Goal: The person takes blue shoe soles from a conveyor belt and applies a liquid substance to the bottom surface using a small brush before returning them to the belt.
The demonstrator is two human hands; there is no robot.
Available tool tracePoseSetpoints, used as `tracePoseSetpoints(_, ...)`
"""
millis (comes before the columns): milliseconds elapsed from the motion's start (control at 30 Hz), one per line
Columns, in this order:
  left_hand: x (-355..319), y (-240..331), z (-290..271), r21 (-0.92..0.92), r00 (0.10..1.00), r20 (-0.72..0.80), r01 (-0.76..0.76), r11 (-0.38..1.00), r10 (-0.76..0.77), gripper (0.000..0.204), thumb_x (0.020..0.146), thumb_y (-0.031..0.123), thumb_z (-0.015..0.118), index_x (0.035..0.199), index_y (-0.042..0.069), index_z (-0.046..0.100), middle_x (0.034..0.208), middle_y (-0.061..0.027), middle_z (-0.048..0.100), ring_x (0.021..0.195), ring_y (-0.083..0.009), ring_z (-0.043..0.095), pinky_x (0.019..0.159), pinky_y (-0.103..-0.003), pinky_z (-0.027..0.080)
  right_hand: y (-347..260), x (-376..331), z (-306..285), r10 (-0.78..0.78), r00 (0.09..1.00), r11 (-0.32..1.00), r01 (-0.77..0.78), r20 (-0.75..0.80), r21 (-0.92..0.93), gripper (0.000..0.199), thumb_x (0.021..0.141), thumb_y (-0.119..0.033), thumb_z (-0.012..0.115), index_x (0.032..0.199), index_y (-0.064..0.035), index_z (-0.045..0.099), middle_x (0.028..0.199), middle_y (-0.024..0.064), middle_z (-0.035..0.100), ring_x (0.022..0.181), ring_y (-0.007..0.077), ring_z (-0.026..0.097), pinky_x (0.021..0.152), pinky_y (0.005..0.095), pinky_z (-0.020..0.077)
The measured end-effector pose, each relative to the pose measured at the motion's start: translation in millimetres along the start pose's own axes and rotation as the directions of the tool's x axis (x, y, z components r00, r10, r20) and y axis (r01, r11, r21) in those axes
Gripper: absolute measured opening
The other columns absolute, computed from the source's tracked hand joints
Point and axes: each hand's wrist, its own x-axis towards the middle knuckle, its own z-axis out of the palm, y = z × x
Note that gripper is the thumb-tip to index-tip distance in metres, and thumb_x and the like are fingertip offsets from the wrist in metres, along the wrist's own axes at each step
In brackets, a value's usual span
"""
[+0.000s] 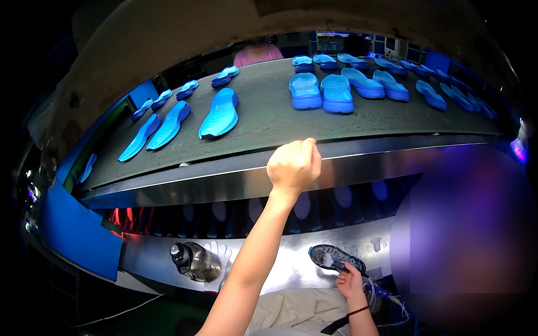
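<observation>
My left hand (294,165) is closed in a fist over the metal front edge of the conveyor; its fingertips and anything inside them are hidden. Low on the right, my right hand (351,281) pinches the dark handle of a small brush (329,260) with pale bristles. The brush lies over a dark, patterned shoe sole (316,255) on the metal shelf (288,269). Beyond my left fist, a bright blue sole (219,114) rests on the belt to the left, and a pair of thick blue soles (337,94) sits to the right.
The dark conveyor belt (260,126) carries several more blue soles. Beneath it is a dark recess with several pale oval shapes (302,206). A clear bottle with a black top (197,263) stands by a white glove (223,255). A person in pink (258,54) is across the belt. The right side is blurred.
</observation>
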Motion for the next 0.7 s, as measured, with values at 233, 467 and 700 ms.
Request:
tracePoseSetpoints(233,1,5,3,0.019,1.0,0.011,-0.01,1.0,0.01,0.003,0.07,0.01,0.058,0.07,0.01,0.061,0.058,-0.0034,0.057,0.049,-0.0204,0.055,0.047,-0.029,0.042,-5,-2,2,-0.016,1.0,1.0,0.016,-0.017,-0.006,0.014,0.079,-0.02,0.058,0.09,-0.0101,0.058,0.072,0.0008,0.055,0.051,0.0074,0.038,0.045,0.0202,0.0303)
tracePoseSetpoints(467,1,7,5,-0.001,1.0,0.0,-0.01,1.0,0.01,0.003,0.071,0.009,0.057,0.07,0.01,0.06,0.057,-0.0032,0.057,0.049,-0.0203,0.054,0.047,-0.029,0.042,-7,-1,-3,-0.029,1.0,1.0,0.029,0.007,-0.005,0.015,0.079,-0.019,0.058,0.089,-0.0087,0.058,0.074,0.0017,0.055,0.051,0.0077,0.038,0.045,0.0206,0.0301)
tracePoseSetpoints(700,1,10,9,0.009,1.0,-0.007,-0.003,1.0,0.003,0.004,0.071,0.01,0.057,0.069,0.01,0.061,0.058,-0.0033,0.057,0.049,-0.0202,0.054,0.047,-0.029,0.041,-12,-3,-2,-0.027,1.0,1.0,0.027,-0.012,0.004,0.015,0.079,-0.019,0.059,0.09,-0.0085,0.058,0.074,0.0023,0.056,0.051,0.0076,0.039,0.045,0.0208,0.0301)
